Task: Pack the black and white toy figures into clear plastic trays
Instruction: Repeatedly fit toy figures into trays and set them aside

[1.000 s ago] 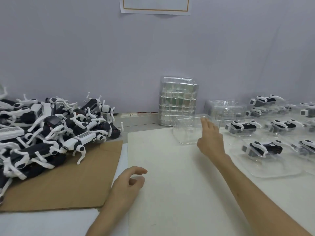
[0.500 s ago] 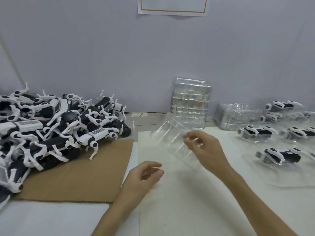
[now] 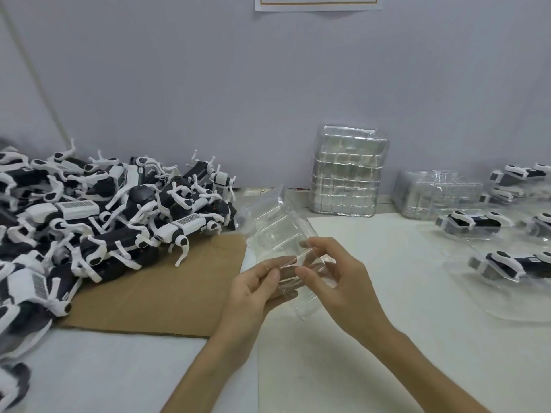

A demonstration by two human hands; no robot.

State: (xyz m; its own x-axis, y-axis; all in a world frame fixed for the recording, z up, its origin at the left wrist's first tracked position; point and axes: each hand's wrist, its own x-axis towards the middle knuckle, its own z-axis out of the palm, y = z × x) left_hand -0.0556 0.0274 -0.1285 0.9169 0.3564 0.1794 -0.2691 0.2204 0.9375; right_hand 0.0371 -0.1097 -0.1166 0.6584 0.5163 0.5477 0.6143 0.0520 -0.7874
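A clear plastic tray [image 3: 275, 231] is held tilted above the table centre. My left hand [image 3: 256, 289] pinches its near edge from the left, and my right hand [image 3: 337, 280] grips the same end from the right. A big pile of black and white toy figures [image 3: 98, 216] lies at the left on brown cardboard [image 3: 167, 293]. Several figures sit packed in clear trays [image 3: 474, 225] at the right.
A tall stack of clear trays [image 3: 347, 174] stands against the back wall, with a lower stack [image 3: 435, 195] to its right. A white sheet [image 3: 372, 323] covers the table in front of me. A paper notice [image 3: 317, 3] hangs on the wall.
My right hand took a tray from beside the stack and brought it toward me. My left hand rose from the table and now holds the tray's near edge too.
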